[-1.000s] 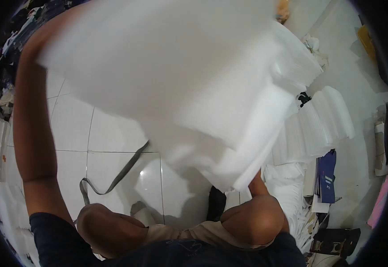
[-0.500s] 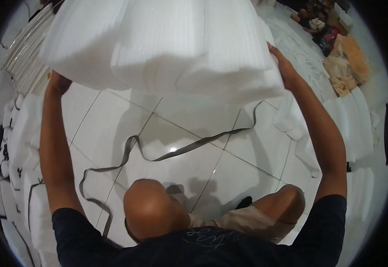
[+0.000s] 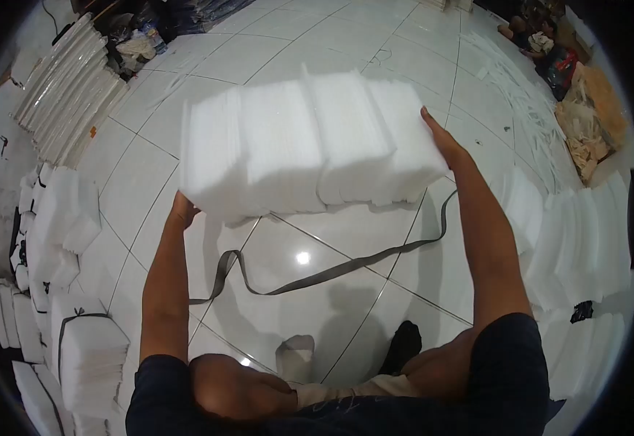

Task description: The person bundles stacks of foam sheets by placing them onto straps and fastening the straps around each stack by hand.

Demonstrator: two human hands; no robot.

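Note:
A long block of white foam sheets (image 3: 281, 138), made of several packed bundles side by side, spans between my two hands at or just above the tiled floor. My left hand (image 3: 185, 209) presses against its lower left end, most of the fingers hidden behind it. Against the right end lies my right hand (image 3: 442, 139), thumb along the near top corner. A dark grey strap (image 3: 331, 270) runs loose and wavy across the floor, between the foam and my feet. Its right end rises towards the block.
Foam bundles tied with dark straps (image 3: 91, 341) stand at the left. More white foam stacks (image 3: 571, 240) line the right side. Plastic-wrapped sheets (image 3: 70, 94) lie at the upper left. Foam scraps (image 3: 528, 109) and a brown bag (image 3: 586, 123) are at the upper right, near another person (image 3: 531, 36).
The foam block has moved down and away from me, from close to the camera to near the floor. Both hands have gone with it, still at its ends.

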